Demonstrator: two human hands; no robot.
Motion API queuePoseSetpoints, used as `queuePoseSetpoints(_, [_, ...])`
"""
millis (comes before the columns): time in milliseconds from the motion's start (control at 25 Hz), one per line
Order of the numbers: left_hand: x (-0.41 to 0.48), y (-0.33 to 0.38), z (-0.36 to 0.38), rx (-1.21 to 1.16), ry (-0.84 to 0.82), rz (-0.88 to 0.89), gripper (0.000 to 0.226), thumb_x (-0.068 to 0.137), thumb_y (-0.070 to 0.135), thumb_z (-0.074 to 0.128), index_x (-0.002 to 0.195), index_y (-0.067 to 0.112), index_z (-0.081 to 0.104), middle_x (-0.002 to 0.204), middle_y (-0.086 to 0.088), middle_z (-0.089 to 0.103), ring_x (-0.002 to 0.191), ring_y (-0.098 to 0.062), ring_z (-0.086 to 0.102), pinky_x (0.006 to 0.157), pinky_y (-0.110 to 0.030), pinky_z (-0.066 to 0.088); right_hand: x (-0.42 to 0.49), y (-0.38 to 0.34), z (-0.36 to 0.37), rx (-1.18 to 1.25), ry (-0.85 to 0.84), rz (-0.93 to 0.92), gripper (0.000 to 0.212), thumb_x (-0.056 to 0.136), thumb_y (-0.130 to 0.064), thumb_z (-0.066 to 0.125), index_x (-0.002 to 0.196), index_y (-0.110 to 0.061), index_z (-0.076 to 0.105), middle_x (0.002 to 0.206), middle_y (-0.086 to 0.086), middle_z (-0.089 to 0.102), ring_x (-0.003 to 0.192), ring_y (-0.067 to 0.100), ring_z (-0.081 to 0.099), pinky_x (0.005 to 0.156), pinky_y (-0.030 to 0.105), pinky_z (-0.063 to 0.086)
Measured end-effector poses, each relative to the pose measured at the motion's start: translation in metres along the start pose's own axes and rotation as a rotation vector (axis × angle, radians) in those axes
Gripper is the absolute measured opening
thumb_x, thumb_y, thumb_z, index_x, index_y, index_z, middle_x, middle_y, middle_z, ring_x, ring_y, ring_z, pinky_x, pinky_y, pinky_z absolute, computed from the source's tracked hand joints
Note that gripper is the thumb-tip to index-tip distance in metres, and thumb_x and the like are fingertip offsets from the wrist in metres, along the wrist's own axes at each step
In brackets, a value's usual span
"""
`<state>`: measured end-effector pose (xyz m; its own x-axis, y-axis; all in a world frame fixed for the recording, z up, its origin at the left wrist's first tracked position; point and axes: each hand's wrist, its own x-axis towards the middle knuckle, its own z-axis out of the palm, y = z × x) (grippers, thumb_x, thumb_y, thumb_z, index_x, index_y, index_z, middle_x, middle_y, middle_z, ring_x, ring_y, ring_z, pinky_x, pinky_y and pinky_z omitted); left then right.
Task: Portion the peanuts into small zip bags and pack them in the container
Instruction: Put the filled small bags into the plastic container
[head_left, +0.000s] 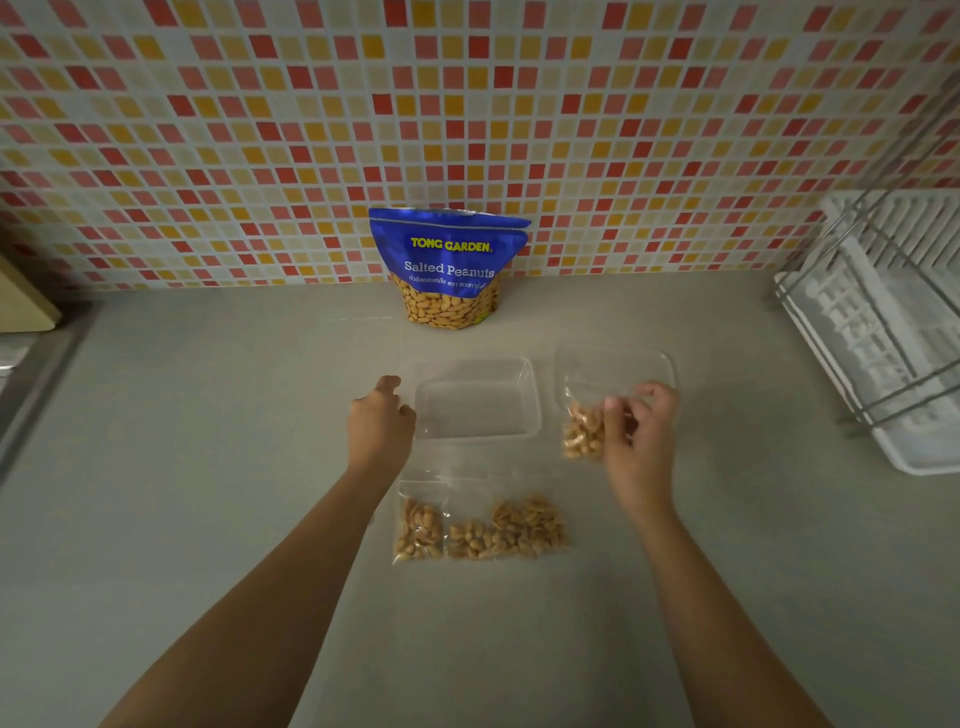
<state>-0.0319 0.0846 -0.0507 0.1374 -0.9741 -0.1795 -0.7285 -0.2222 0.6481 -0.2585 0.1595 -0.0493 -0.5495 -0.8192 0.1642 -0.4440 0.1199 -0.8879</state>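
- On the grey counter (208, 415), we look down at our two bare arms reaching forward from the bottom edge of the view.
- Our left hand (380, 422) is curled, fingers folded in, resting at the left rim of a clear plastic container (475, 402); we cannot tell whether it actually grips the rim or only touches it.
- Our right hand (640, 434) pinches a small zip bag of peanuts (583, 428), fingers closed on its right side, holding it just above or against the near edge of the clear lid (613, 366).
- That lid lies just right of the container, both empty as far as we can see.
- Nearer to us, between our forearms, three filled zip bags lie side by side on the counter: one at the left (418, 527), one in the middle (470, 540) and one at the right (530, 525), touching or overlapping each other.
- Behind the container, the blue Salted Peanuts pouch (449, 267) stands upright against the tiled wall (467, 104), its top open and peanuts showing through its clear lower window.
- At the far right stands a white dish rack (893, 332) with wire rails; at the far left, a wooden board edge (26, 301) and a metal sink rim (36, 374).
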Motion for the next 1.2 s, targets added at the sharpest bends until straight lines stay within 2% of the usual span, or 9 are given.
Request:
queuePoseSetpoints(160, [0.001,-0.003,0.002,0.037,0.02,0.041,0.038,0.091,0.004,0.046,0.129,0.005,0.05,0.115,-0.023,0.064,0.103,-0.034,0.062,0.087,-0.037,0.051,0.021,-0.034,0.056,-0.06,-0.149,-0.142,0.01,0.092,-0.013,0.054,0.1,-0.007,0.058,0.086,-0.001,0.064,0.076,0.011,0.058,0.066,0.018,0.042])
queuePoseSetpoints(320, [-0.003,-0.008,0.005,0.093,0.039,0.093,0.039,0.091,0.002,0.044,0.13,0.002,0.049,0.112,-0.024,0.065,0.104,-0.036,0.061,0.089,-0.04,0.05,0.026,-0.032,0.101,-0.233,-0.339,-0.085,0.016,0.092,-0.015,0.053,0.099,-0.007,0.066,0.098,0.01,0.071,0.088,0.022,0.063,0.072,0.023,0.042])
queuePoseSetpoints(480, [-0.001,-0.01,0.006,0.141,0.029,0.119,0.039,0.09,-0.001,0.04,0.129,0.0,0.05,0.107,-0.024,0.066,0.1,-0.036,0.061,0.085,-0.04,0.051,0.024,-0.032,0.11,-0.709,-0.588,-0.129,0.025,0.089,-0.012,0.052,0.112,-0.006,0.06,0.116,0.016,0.061,0.107,0.032,0.057,0.089,0.035,0.045])
queuePoseSetpoints(600, [0.0,-0.01,0.007,0.169,0.016,0.137,0.035,0.089,-0.004,0.039,0.122,-0.003,0.053,0.099,-0.025,0.066,0.091,-0.035,0.062,0.076,-0.038,0.05,0.02,-0.041,0.11,-0.955,-0.551,-0.221,0.028,0.091,-0.005,0.047,0.116,-0.004,0.058,0.128,0.016,0.045,0.111,0.032,0.052,0.089,0.034,0.045])
queuePoseSetpoints(720, [0.001,-0.012,0.008,0.193,0.015,0.153,0.03,0.088,-0.005,0.039,0.114,-0.004,0.055,0.09,-0.023,0.065,0.08,-0.033,0.059,0.066,-0.036,0.047,0.018,-0.041,0.109,-0.977,-0.552,-0.173,0.027,0.092,-0.006,0.047,0.116,-0.001,0.059,0.138,0.015,0.03,0.112,0.031,0.048,0.091,0.034,0.044])
queuePoseSetpoints(800, [0.002,-0.012,0.009,0.187,0.02,0.15,0.031,0.089,-0.004,0.039,0.117,-0.004,0.054,0.093,-0.023,0.065,0.084,-0.034,0.061,0.07,-0.038,0.049,0.019,-0.037,0.108,-0.947,-0.546,-0.154,0.026,0.092,-0.007,0.05,0.115,-0.003,0.06,0.143,0.015,0.021,0.112,0.03,0.047,0.094,0.034,0.043])
queuePoseSetpoints(880, [0.001,-0.012,0.009,0.177,0.025,0.136,0.033,0.09,-0.003,0.039,0.121,-0.003,0.052,0.098,-0.023,0.065,0.088,-0.034,0.062,0.075,-0.039,0.051,0.019,-0.035,0.104,-0.933,-0.548,-0.203,0.025,0.091,-0.01,0.052,0.114,-0.004,0.06,0.14,0.016,0.026,0.109,0.03,0.05,0.092,0.034,0.044])
queuePoseSetpoints(1040, [-0.003,-0.011,0.007,0.183,0.006,0.131,0.031,0.092,0.001,0.041,0.121,-0.002,0.05,0.104,-0.024,0.064,0.093,-0.036,0.06,0.078,-0.04,0.05,0.02,-0.034,0.099,-0.941,-0.632,-0.316,0.028,0.091,-0.014,0.048,0.111,0.0,0.061,0.121,0.019,0.055,0.107,0.033,0.057,0.088,0.035,0.047])
queuePoseSetpoints(1200, [-0.019,-0.009,-0.001,0.166,0.134,0.211,0.034,0.094,0.017,0.047,0.123,0.0,0.051,0.118,-0.022,0.058,0.103,-0.037,0.057,0.086,-0.04,0.046,0.015,-0.051,0.076,-0.69,-0.383,-0.304,0.029,0.09,-0.02,0.052,0.11,-0.001,0.06,0.108,0.02,0.06,0.099,0.036,0.058,0.082,0.036,0.047])
